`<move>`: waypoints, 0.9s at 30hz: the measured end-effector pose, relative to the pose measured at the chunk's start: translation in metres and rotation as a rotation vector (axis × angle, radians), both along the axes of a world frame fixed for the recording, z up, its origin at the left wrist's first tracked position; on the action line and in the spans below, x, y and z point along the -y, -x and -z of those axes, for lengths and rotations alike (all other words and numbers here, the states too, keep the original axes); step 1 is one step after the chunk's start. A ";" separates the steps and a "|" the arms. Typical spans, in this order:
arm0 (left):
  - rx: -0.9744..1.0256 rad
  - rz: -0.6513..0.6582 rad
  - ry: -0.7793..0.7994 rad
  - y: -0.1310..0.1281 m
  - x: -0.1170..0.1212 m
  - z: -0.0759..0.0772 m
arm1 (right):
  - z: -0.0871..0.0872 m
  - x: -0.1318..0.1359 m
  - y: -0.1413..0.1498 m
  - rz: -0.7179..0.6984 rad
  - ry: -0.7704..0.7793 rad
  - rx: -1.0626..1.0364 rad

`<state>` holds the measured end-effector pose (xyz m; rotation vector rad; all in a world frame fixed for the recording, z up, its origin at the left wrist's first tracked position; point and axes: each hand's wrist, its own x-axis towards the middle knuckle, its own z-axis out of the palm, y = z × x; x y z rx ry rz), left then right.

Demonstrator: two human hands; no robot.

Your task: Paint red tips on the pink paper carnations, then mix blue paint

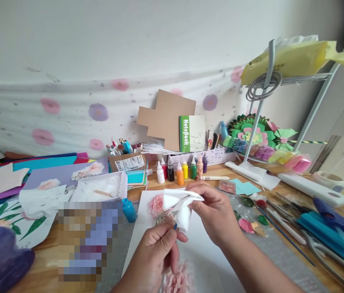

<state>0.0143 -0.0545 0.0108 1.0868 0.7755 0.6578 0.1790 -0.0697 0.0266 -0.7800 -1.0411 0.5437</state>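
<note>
My left hand point(162, 246) pinches a thin blue stick point(176, 226), of which only a short end shows. My right hand point(213, 209) is closed on a folded white tissue point(184, 215), held up against the stick. Whether the stick's far end is inside the tissue is hidden. Below both hands lies a white sheet of paper point(143, 215). It carries a pink textured flower point(156, 204) partly behind the tissue and another pink flower point(176, 280) near the bottom edge, partly behind my left hand.
Several small paint bottles point(180, 176) stand behind the sheet; a blue bottle point(129, 210) stands at its left. A white box lid point(122, 185) holds white material and a wooden stick. Scissors point(324, 252), a glue gun point(339, 219) and a long blue stick point(284, 236) lie right.
</note>
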 end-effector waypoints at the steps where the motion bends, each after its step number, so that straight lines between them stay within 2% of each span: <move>1: -0.003 0.005 0.000 0.000 0.000 0.000 | -0.001 0.000 -0.001 0.015 -0.020 0.021; 4: -0.009 0.021 0.004 0.002 0.002 0.001 | -0.003 0.002 -0.005 0.123 -0.103 0.175; 8: -0.002 0.023 0.002 0.002 0.004 0.001 | -0.005 0.006 -0.009 0.417 -0.315 0.602; 11: -0.011 0.002 -0.015 0.001 0.003 -0.001 | -0.005 0.008 -0.011 0.507 -0.366 0.809; 13: -0.015 -0.007 -0.024 0.001 0.003 -0.002 | -0.005 0.008 -0.014 0.498 -0.340 0.770; 17: -0.005 0.004 -0.003 0.001 0.005 -0.005 | 0.000 0.005 -0.023 0.469 -0.217 0.452; 19: 0.009 -0.001 0.001 0.000 0.005 -0.006 | 0.002 0.002 -0.029 0.442 -0.159 0.372; 24: 0.012 0.013 0.012 0.001 0.003 -0.003 | 0.000 -0.002 -0.029 0.238 -0.091 0.395; 27: 0.006 0.028 0.008 0.002 0.000 0.001 | -0.006 0.001 -0.023 0.204 -0.101 0.494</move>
